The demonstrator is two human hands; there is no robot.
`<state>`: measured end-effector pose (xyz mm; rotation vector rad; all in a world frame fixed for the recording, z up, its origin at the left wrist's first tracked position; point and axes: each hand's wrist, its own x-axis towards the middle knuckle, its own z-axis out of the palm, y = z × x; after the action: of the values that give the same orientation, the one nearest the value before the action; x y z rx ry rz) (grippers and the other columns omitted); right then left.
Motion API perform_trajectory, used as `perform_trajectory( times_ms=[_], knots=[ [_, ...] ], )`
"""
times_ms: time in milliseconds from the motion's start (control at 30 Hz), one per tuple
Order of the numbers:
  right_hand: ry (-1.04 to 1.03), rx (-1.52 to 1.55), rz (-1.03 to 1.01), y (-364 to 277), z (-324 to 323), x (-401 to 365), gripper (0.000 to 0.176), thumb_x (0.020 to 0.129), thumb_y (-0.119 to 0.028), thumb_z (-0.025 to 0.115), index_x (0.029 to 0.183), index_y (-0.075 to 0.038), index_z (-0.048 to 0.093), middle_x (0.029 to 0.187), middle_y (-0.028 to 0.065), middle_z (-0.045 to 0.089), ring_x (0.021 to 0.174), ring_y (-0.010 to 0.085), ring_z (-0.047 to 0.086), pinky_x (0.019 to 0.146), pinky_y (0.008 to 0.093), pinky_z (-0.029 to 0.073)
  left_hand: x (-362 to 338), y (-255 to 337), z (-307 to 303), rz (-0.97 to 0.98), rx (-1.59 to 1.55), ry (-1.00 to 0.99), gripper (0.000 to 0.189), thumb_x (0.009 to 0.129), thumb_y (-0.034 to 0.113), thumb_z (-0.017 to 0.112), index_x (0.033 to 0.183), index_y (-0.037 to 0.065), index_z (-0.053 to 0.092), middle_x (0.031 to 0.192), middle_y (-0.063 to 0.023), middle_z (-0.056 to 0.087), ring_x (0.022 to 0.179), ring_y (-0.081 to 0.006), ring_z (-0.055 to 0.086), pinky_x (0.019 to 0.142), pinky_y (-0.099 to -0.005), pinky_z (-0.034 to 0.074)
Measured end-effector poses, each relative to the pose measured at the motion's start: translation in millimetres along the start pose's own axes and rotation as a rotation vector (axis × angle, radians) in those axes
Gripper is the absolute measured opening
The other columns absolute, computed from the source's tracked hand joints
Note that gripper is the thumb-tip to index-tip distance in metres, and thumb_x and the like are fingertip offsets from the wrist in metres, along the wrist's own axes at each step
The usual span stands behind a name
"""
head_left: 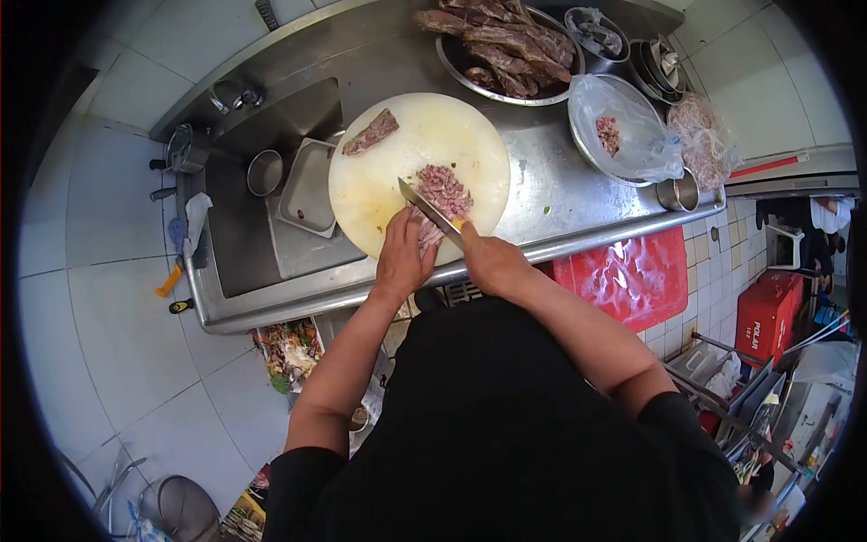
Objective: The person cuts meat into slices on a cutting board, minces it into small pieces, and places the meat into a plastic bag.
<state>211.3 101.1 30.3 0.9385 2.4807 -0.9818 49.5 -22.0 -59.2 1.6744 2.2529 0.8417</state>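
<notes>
On a round white cutting board my right hand grips a kitchen knife, its blade slanting up and left. My left hand presses on a piece of meat beside the blade, fingers bent round it. Chopped meat lies in a small heap just above the knife. Farther off, near the board's upper left, rests a longer strip of meat. The knife's handle is mostly hidden in my right hand.
A steel sink at left holds a metal tray and a small pot. Behind the board stands a bowl heaped with meat strips. A bag-lined bowl with some chopped meat is at right. Below the counter edge sits a red lid.
</notes>
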Motion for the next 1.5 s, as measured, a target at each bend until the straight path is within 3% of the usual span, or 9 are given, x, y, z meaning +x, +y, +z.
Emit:
perform_trajectory(
  times_ms=[100,333,500,733,967,1167,1433,1467,1500],
  knots=[
    [-0.085,-0.019,0.087,8.2,-11.9,-13.0,0.027,0.096,-0.006,0.049,0.122,0.0,0.045,0.096,0.0294,0.071,0.096,0.046,0.071,0.083,0.0559,0.055,-2.8,-4.3,4.0,0.002,0.01,-0.007,0.058,0.087,0.018,0.075,0.132,-0.005,0.049,0.146,-0.0284,0.044,0.137,-0.047,0.042,0.116,-0.0498,0.038],
    [0.092,-0.024,0.006,-5.3,-6.4,-12.7,0.028,0.093,-0.003,0.05,0.12,0.002,0.045,0.091,0.0298,0.071,0.09,0.0458,0.072,0.079,0.0556,0.056,0.8,-1.4,-7.9,-0.029,-0.13,-0.014,0.05,0.089,0.016,0.071,0.131,-0.003,0.051,0.147,-0.0268,0.045,0.137,-0.0457,0.044,0.116,-0.0494,0.038],
    [0.04,-0.055,-0.02,-16.0,-13.6,-39.8,0.026,0.092,-0.004,0.05,0.117,0.001,0.046,0.088,0.0285,0.071,0.088,0.0445,0.072,0.077,0.0548,0.057,4.4,-7.9,3.4,-0.042,-0.066,0.126,0.03,0.096,0.011,0.061,0.123,-0.002,0.054,0.132,-0.0261,0.055,0.123,-0.0455,0.053,0.105,-0.0509,0.044],
    [0.039,-0.093,-0.057,-18.8,-5.8,-38.0,0.02,0.095,-0.003,0.047,0.114,0.002,0.044,0.083,0.0296,0.069,0.083,0.0458,0.071,0.074,0.0572,0.055,11.5,-4.7,11.9,-0.064,0.003,0.173,0.029,0.09,0.005,0.057,0.118,-0.002,0.058,0.124,-0.0232,0.058,0.117,-0.043,0.053,0.104,-0.0504,0.044],
    [-0.076,-0.073,0.01,-23.9,-7.2,-12.7,0.028,0.091,0.002,0.05,0.118,0.003,0.043,0.091,0.0292,0.071,0.093,0.046,0.071,0.082,0.0544,0.056,11.3,-6.5,17.2,-0.042,0.009,0.212,0.026,0.091,0.006,0.058,0.116,-0.002,0.058,0.125,-0.0236,0.059,0.116,-0.0432,0.054,0.103,-0.0503,0.045],
    [0.022,-0.015,-0.02,-19.9,6.2,14.2,0.027,0.095,-0.002,0.044,0.122,0.003,0.044,0.096,0.0314,0.071,0.095,0.0471,0.07,0.083,0.0551,0.056,11.2,-7.4,16.1,-0.037,0.01,0.226,0.023,0.093,0.007,0.059,0.115,0.0,0.057,0.126,-0.0224,0.06,0.116,-0.043,0.055,0.101,-0.0502,0.046],
    [-0.081,-0.022,0.065,-9.0,-12.8,-14.0,0.022,0.098,-0.008,0.044,0.119,0.001,0.046,0.098,0.032,0.07,0.097,0.0468,0.07,0.085,0.0574,0.054,11.0,-6.3,16.0,-0.065,-0.012,0.215,0.021,0.094,0.009,0.056,0.113,-0.001,0.058,0.124,-0.0221,0.06,0.116,-0.0415,0.055,0.103,-0.0495,0.045],
    [0.003,0.011,-0.006,8.7,0.9,-8.3,0.025,0.102,-0.017,0.05,0.121,-0.001,0.043,0.087,0.032,0.069,0.087,0.0509,0.068,0.078,0.0615,0.051,11.3,-7.1,15.1,-0.077,-0.019,0.197,0.02,0.094,0.009,0.057,0.112,0.0,0.058,0.123,-0.0216,0.06,0.115,-0.0413,0.056,0.101,-0.0497,0.045],
    [0.009,0.012,-0.009,9.6,2.3,-2.6,0.025,0.102,-0.017,0.05,0.121,-0.001,0.043,0.087,0.032,0.069,0.087,0.0509,0.068,0.078,0.0615,0.051,12.4,-8.2,14.7,-0.087,-0.024,0.179,0.019,0.094,0.009,0.057,0.111,0.0,0.058,0.122,-0.021,0.06,0.114,-0.0411,0.056,0.1,-0.0498,0.045]
  ],
)
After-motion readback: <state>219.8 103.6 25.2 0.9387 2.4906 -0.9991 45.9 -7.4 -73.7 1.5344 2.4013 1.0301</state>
